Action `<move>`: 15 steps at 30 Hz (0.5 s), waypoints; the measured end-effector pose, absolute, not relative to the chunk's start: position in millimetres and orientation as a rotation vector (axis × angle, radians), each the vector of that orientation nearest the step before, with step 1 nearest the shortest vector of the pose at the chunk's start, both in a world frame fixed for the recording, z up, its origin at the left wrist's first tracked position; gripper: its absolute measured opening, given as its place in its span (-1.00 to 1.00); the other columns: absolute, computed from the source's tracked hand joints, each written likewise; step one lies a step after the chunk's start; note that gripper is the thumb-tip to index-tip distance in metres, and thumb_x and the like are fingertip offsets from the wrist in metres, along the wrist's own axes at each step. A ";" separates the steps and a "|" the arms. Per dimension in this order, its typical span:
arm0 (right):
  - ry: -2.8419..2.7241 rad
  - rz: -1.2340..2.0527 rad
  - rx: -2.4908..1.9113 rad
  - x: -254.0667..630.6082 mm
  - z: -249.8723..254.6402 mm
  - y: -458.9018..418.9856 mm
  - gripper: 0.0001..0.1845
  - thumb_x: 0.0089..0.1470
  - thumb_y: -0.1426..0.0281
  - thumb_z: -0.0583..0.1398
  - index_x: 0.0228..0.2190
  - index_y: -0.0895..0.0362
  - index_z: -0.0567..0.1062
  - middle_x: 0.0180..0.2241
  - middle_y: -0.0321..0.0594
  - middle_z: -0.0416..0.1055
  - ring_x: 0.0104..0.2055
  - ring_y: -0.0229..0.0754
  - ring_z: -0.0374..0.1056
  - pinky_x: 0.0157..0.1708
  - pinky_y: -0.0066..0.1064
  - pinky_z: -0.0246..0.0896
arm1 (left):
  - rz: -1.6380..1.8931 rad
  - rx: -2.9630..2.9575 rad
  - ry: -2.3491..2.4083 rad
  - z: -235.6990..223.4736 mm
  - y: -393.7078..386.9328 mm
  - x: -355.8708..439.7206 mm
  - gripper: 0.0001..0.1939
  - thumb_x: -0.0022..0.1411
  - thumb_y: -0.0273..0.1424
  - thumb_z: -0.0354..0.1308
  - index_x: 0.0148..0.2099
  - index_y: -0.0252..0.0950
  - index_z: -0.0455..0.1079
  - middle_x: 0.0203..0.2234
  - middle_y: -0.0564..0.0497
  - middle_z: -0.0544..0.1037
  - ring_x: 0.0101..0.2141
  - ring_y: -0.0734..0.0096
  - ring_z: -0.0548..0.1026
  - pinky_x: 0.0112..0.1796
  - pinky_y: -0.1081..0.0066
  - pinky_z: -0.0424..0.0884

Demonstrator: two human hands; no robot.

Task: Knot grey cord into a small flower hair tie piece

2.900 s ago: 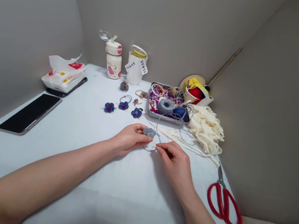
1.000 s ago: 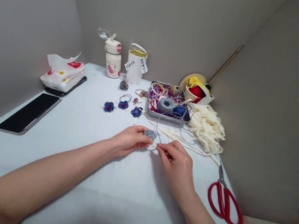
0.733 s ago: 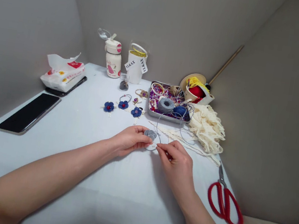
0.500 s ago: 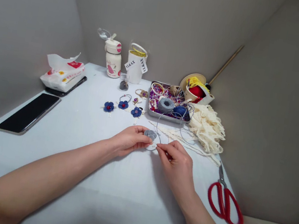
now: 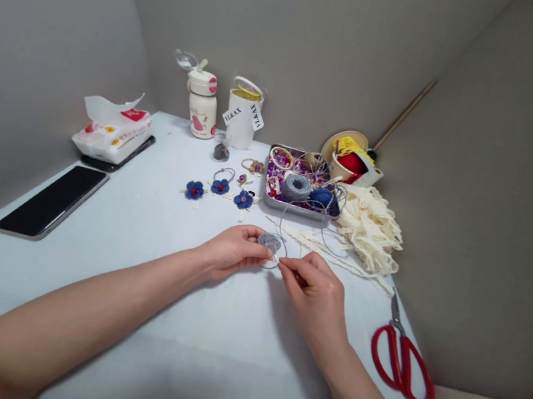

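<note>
My left hand (image 5: 237, 250) is closed, thumb over fingers, on a small grey flower of looped cord (image 5: 268, 242) just above the table. A white scrap, perhaps lace (image 5: 274, 259), shows at its lower right. To the right, my right hand (image 5: 315, 291) pinches at the flower's edge, where thin grey cord (image 5: 287, 250) curves round; the exact grip point is too small to see clearly. Slack grey cord trails from here toward a grey cord ball (image 5: 297, 187) in the metal tray. Finished-looking blue flowers (image 5: 243, 200) lie beyond my left hand.
A metal tray (image 5: 297, 211) of beads and cord stands ahead, with cream lace (image 5: 370, 229) beside it. Red-handled scissors (image 5: 405, 363) lie at the right edge. A phone (image 5: 51, 202) and tissue pack (image 5: 115, 135) are left; a bottle (image 5: 202, 112) and white container (image 5: 242, 121) stand behind.
The grey flower and white scrap have turned slightly in my left fingers. Both hands stay almost in place, my right hand still pinching at the flower's edge.
</note>
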State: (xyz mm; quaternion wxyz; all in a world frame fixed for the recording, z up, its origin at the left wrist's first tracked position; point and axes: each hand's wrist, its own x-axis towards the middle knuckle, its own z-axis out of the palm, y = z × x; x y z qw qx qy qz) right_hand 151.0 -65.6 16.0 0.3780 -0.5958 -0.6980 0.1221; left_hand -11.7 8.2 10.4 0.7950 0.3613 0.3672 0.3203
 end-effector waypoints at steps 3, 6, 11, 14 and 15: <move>-1.788 0.317 -1.527 151.1 15.6 -65.4 -0.84 0.12 0.46 0.16 -0.37 0.12 0.57 -0.50 -0.28 0.28 -0.46 -0.27 0.26 -0.46 -0.45 0.17 | 0.691 0.786 0.787 10.5 7.8 -11.3 -0.71 -0.07 -0.62 0.34 -0.25 -0.41 0.39 -0.38 -0.01 0.49 -0.41 0.58 0.47 -0.25 0.47 0.40; -1.789 0.308 -1.526 152.5 15.1 -65.2 -0.83 0.12 0.46 0.15 -0.37 0.12 0.57 -0.50 -0.28 0.29 -0.47 -0.28 0.26 -0.46 -0.45 0.17 | 0.702 0.781 0.765 8.6 9.4 -12.6 -0.72 -0.03 -0.59 0.34 -0.23 -0.41 0.39 -0.36 -0.02 0.50 -0.39 0.56 0.48 -0.22 0.46 0.42; -1.767 0.275 -1.529 154.9 14.8 -64.9 -0.84 0.12 0.44 0.16 -0.37 0.12 0.57 -0.51 -0.29 0.28 -0.47 -0.27 0.25 -0.46 -0.44 0.17 | 0.683 0.785 0.715 5.0 13.8 -17.2 -0.75 0.03 -0.52 0.33 -0.21 -0.42 0.39 -0.31 -0.08 0.52 -0.37 0.55 0.49 -0.21 0.48 0.43; -1.772 0.275 -1.524 154.2 15.8 -65.0 -0.83 0.12 0.45 0.15 -0.37 0.12 0.57 -0.51 -0.29 0.28 -0.47 -0.27 0.26 -0.45 -0.45 0.17 | 0.665 0.786 0.712 5.3 13.9 -18.0 -0.73 0.02 -0.51 0.34 -0.21 -0.42 0.39 -0.35 -0.07 0.52 -0.39 0.55 0.50 -0.24 0.49 0.43; -1.775 0.274 -1.521 153.8 16.2 -65.0 -0.83 0.12 0.45 0.15 -0.38 0.12 0.57 -0.51 -0.29 0.28 -0.47 -0.27 0.26 -0.45 -0.45 0.17 | 0.659 0.786 0.716 6.0 13.6 -17.8 -0.72 0.01 -0.51 0.35 -0.21 -0.42 0.39 -0.37 -0.06 0.52 -0.40 0.55 0.50 -0.25 0.49 0.43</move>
